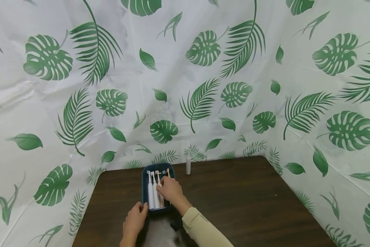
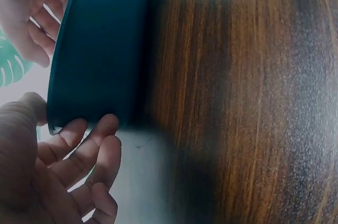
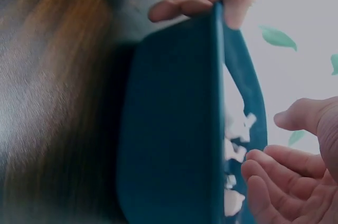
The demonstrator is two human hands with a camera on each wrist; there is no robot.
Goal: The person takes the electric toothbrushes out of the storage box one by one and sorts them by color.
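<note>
A dark blue rectangular bin (image 1: 144,188) stands on the table, with several electric toothbrushes (image 1: 150,193) lying side by side in it, white and pale pink. My left hand (image 1: 134,219) holds the bin's near left corner; in the right wrist view its thumb is over the rim and its fingers lie against the outer wall. Above the toothbrushes hovers my right hand (image 1: 171,190), hiding part of the bin's right side. In the right wrist view, the right thumb and fingers (image 3: 285,171) are spread apart with nothing between them, beside the white brush heads (image 3: 235,150).
Behind and right of the bin, a white toothbrush (image 1: 188,166) stands upright on the dark wooden table (image 1: 234,199). A leaf-patterned sheet (image 1: 135,79) hangs along the back and right side. Something black (image 1: 176,224) sits below my right wrist.
</note>
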